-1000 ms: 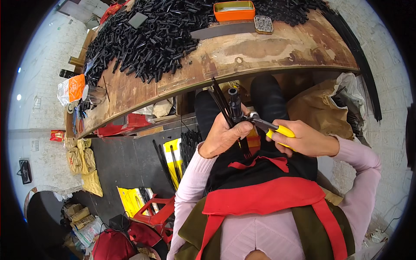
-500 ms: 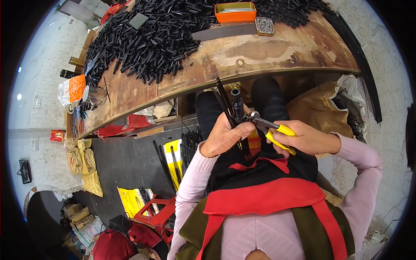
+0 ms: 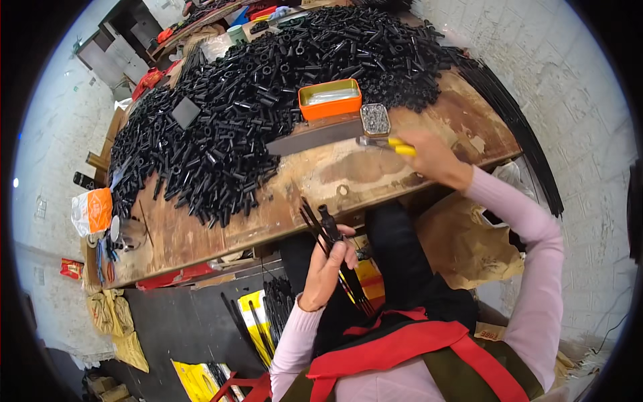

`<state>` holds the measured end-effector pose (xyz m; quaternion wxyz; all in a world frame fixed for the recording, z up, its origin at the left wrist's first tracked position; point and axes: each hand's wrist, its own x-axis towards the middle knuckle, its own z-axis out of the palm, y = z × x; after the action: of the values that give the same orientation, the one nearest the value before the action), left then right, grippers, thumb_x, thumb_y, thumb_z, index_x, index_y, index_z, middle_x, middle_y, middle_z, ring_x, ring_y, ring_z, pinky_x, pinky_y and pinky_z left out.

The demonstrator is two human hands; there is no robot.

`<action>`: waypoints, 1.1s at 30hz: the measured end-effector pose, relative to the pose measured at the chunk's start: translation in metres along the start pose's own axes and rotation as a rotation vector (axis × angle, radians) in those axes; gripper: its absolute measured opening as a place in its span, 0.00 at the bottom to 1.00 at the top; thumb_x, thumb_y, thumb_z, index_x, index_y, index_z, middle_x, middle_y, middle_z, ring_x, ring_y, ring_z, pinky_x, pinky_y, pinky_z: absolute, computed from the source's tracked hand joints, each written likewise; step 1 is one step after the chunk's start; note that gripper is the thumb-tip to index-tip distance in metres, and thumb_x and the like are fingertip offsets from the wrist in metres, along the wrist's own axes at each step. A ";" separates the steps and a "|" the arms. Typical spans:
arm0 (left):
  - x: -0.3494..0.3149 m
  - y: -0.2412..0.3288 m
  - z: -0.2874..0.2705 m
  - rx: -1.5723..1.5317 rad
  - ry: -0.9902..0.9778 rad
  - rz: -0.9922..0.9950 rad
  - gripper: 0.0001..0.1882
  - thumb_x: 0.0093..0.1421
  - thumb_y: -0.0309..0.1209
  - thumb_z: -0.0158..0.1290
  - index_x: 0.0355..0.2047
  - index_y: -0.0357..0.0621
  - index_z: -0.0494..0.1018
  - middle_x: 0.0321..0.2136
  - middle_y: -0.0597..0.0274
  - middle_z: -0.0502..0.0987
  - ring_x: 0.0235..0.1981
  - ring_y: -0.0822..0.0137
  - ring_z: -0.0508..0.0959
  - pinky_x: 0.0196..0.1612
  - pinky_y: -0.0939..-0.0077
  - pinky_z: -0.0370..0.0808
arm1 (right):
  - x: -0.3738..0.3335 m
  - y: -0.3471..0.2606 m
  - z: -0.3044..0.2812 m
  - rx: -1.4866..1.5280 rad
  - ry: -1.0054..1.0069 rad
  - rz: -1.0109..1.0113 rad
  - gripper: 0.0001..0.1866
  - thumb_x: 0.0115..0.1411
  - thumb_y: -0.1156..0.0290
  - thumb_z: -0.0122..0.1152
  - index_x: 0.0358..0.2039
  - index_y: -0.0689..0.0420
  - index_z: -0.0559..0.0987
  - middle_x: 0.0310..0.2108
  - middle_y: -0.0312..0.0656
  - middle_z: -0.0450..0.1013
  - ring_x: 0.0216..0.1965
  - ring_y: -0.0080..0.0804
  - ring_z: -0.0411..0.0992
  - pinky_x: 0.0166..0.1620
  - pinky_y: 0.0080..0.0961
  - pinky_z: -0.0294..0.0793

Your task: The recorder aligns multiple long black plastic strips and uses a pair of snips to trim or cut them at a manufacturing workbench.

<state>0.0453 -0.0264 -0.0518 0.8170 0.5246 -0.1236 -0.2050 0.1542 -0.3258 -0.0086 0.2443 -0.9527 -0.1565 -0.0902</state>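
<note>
Left hand: the person's left hand (image 3: 325, 271) is curled narrowly around a black tube (image 3: 328, 224) and a few thin black rods (image 3: 311, 221), held beyond the near edge of the table, above the lap.
Black tube: tilted, its upper end clear of the fingers, with the thumb lying against its lower part.
Thin black rods: beside the tube in the same grasp, their upper ends fanning slightly apart.
Right hand: the right hand (image 3: 432, 157) is over the table, holding pliers (image 3: 402, 147); motion blurs the fingers.
Pliers: yellow handles in the grasp, metal head pointing left, just beside the small tray; whether they touch the table cannot be told.
Small tray: the small tray (image 3: 377, 135) holds tiny metal pieces (image 3: 376, 118) and sits near an orange tin (image 3: 333, 110).
Grey strip: a flat grey strip (image 3: 311, 139) lies on the table between the pile and the pliers.
Tabletop: bare worn wood shows on the table (image 3: 469, 130); a broad pile of black tubes (image 3: 221, 127) covers much of it.
Lap: a red-and-black apron (image 3: 395, 343).
</note>
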 end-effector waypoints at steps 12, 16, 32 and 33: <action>0.020 -0.004 -0.013 0.024 0.033 -0.074 0.17 0.71 0.41 0.44 0.44 0.36 0.65 0.24 0.66 0.63 0.26 0.73 0.64 0.32 0.76 0.66 | 0.089 0.035 0.021 -0.252 -0.014 -0.080 0.09 0.55 0.70 0.57 0.35 0.59 0.78 0.32 0.49 0.77 0.35 0.50 0.76 0.38 0.44 0.74; 0.009 -0.001 -0.005 0.009 0.054 -0.058 0.17 0.71 0.41 0.45 0.44 0.36 0.65 0.23 0.66 0.63 0.26 0.73 0.64 0.32 0.77 0.66 | 0.101 0.056 0.023 0.017 -0.051 0.107 0.13 0.57 0.63 0.63 0.37 0.59 0.78 0.27 0.50 0.75 0.30 0.50 0.74 0.35 0.39 0.72; -0.055 0.005 0.008 -0.018 0.018 0.149 0.38 0.69 0.57 0.38 0.64 0.35 0.56 0.21 0.69 0.63 0.22 0.76 0.63 0.27 0.81 0.64 | -0.052 -0.112 0.022 1.685 -0.326 0.447 0.08 0.66 0.67 0.58 0.40 0.57 0.75 0.34 0.36 0.72 0.34 0.23 0.70 0.33 0.22 0.69; -0.054 0.009 0.014 -0.020 0.017 0.162 0.39 0.69 0.57 0.37 0.65 0.34 0.55 0.22 0.69 0.64 0.22 0.77 0.63 0.27 0.81 0.63 | -0.069 -0.126 0.026 1.676 -0.311 0.393 0.08 0.66 0.67 0.58 0.41 0.58 0.75 0.34 0.36 0.71 0.33 0.24 0.69 0.33 0.22 0.69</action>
<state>-0.0069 -0.0093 -0.0366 0.8370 0.5066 -0.1567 -0.1351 0.0486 -0.2256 0.0070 0.8513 -0.4707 -0.0358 0.2291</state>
